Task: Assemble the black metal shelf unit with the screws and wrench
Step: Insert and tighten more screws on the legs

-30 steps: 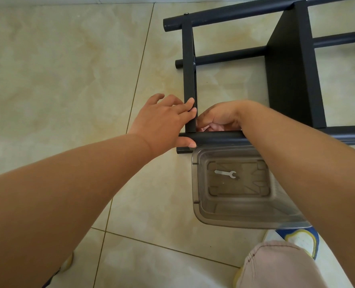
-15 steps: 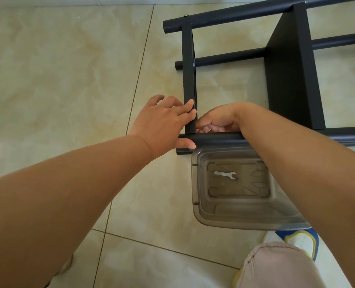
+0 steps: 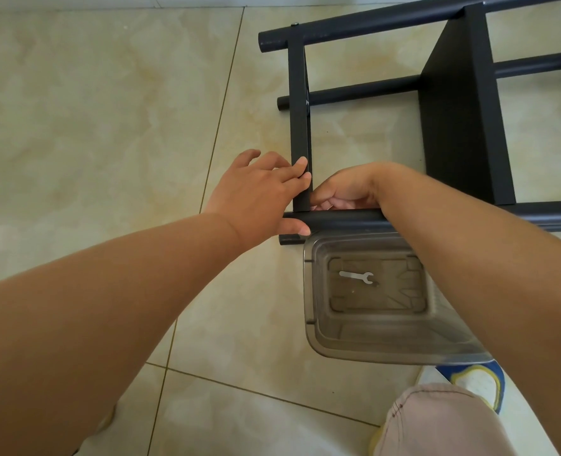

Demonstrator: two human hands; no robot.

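Head view. The black metal shelf unit (image 3: 463, 103) lies on its side on the tiled floor (image 3: 108, 110), its round tubes running left to right and a flat crossbar (image 3: 300, 126) running away from the person.

The left hand (image 3: 259, 195) grips the joint where that crossbar meets the nearest tube (image 3: 344, 218): fingers curled over the crossbar's lower end, thumb pressed under the tube. Immediately right of this grip, on the far side of the tube, the right hand (image 3: 344, 192) is held with fingers curled in close against the joint. What they pinch, if anything, is hidden; I cannot tell whether it holds a screw.

Just below both hands, touching or nearly touching the near tube, stands a clear plastic container (image 3: 312, 291). A small silver wrench (image 3: 358, 276) lies flat on its bottom, untouched, apart from either hand.

Farther toward the person, a knee in pink fabric (image 3: 436, 422) and a blue and yellow shoe (image 3: 473, 381) appear at the lower right.
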